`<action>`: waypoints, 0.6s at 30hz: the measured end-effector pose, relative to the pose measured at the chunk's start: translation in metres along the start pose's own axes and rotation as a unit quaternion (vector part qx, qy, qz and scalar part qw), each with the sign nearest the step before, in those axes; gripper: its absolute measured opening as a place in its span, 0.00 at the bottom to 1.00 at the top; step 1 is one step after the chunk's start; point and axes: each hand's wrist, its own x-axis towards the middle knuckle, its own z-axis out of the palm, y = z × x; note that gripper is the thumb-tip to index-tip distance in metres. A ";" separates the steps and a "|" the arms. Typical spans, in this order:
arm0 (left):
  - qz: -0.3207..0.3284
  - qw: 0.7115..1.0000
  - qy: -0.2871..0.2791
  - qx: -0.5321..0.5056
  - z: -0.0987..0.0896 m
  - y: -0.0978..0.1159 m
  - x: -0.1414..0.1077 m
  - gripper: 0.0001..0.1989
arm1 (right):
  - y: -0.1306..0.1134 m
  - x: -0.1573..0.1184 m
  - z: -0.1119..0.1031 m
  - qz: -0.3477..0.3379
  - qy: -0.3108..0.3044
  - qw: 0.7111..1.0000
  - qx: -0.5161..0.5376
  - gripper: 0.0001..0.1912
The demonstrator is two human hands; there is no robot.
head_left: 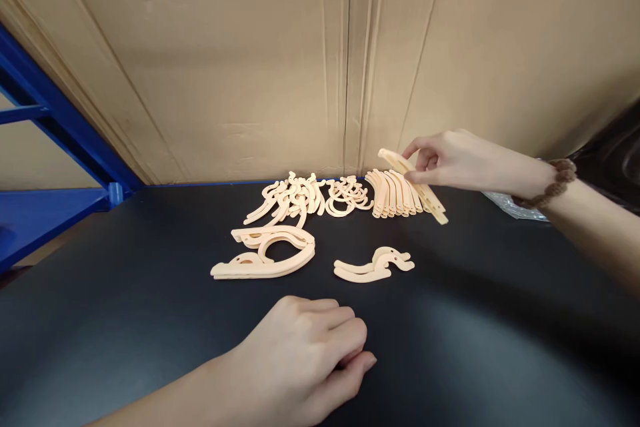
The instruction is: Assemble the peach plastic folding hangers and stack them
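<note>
My right hand point(440, 157), fingers pinched, holds a pale hanger arm point(393, 160) above the right end of a row of hanger arms point(395, 193). The arm slants down to the right, and it may be more than one piece. My left hand point(315, 353) is closed in a fist at the table's near side; the inside of its fingers is hidden. Beyond it lie two stacked curved pieces with a hooked end point(375, 265). To their left rests an assembled folding hanger point(270, 257) with a round opening.
Behind these, a jumble of curved pieces point(295, 197) and a small pile of hooks point(347, 197) lie on the black table point(150, 320). A cardboard wall point(225, 67) stands at the back, a blue metal frame point(70, 107) at left, clear plastic point(515, 207) at right.
</note>
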 end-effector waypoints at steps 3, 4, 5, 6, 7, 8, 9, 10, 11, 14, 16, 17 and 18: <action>-0.001 1.000 -0.002 0.001 0.000 0.001 0.000 0.15 | -0.026 -0.015 0.006 -0.082 -0.056 0.994 -0.034 0.13; -0.002 1.000 -0.004 0.001 0.000 0.001 0.000 0.15 | -0.033 -0.019 0.008 -0.100 -0.065 0.992 -0.045 0.11; -0.002 1.000 -0.005 0.000 0.000 0.001 0.000 0.15 | -0.039 -0.023 0.011 -0.115 -0.071 0.989 -0.058 0.09; -0.003 1.000 -0.006 -0.001 0.000 0.001 0.000 0.15 | -0.044 -0.026 0.014 -0.128 -0.076 0.986 -0.070 0.07; -0.001 1.000 -0.006 -0.003 0.000 0.001 0.000 0.15 | -0.047 -0.029 0.016 -0.139 -0.080 0.984 -0.082 0.04; 0.002 1.000 -0.001 -0.006 0.000 0.001 0.000 0.15 | -0.050 -0.031 0.018 -0.149 -0.084 0.981 -0.093 0.02; 0.005 1.000 0.001 -0.009 0.000 0.000 0.000 0.14 | -0.050 -0.033 0.019 -0.158 -0.089 0.978 -0.101 0.03; 0.007 1.000 0.004 -0.010 0.000 0.000 0.000 0.14 | -0.050 -0.034 0.020 -0.167 -0.093 0.976 -0.106 0.04; 0.006 1.000 0.004 -0.009 0.000 0.000 0.000 0.14 | -0.049 -0.036 0.021 -0.174 -0.099 0.974 -0.110 0.05; 0.002 1.000 0.000 -0.002 0.001 0.000 -0.001 0.14 | -0.041 -0.041 0.023 -0.193 -0.120 0.967 -0.112 0.04; 0.005 1.000 0.004 -0.003 0.001 -0.001 -0.001 0.15 | -0.035 -0.045 0.025 -0.200 -0.130 0.965 -0.109 0.02; 0.007 1.000 0.007 -0.004 0.002 -0.001 -0.001 0.15 | -0.031 -0.047 0.027 -0.203 -0.131 0.964 -0.107 0.03; 0.008 1.000 0.009 -0.006 0.002 -0.001 -0.002 0.15 | -0.029 -0.049 0.028 -0.205 -0.130 0.964 -0.106 0.05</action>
